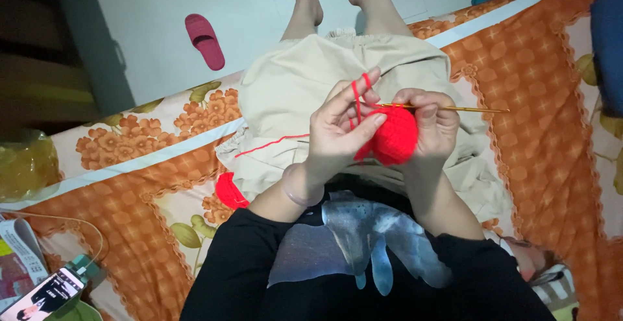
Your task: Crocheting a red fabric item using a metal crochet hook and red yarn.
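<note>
A round red crocheted piece (394, 138) sits between both hands above my lap. My left hand (341, 130) pinches its left side, and red yarn (356, 94) is looped over the raised fingers. From there a strand (269, 144) runs across the beige shorts to a red yarn ball (230, 191) at my left hip. My right hand (433, 125) grips a thin golden crochet hook (470, 108) whose tip goes into the top of the red piece; its handle points right.
I sit on a bed with an orange floral sheet (519, 87). A pink slipper (204, 41) lies on the pale floor. A lit phone (42, 294) on a cable rests at the lower left, near a yellow plastic bag (23, 165).
</note>
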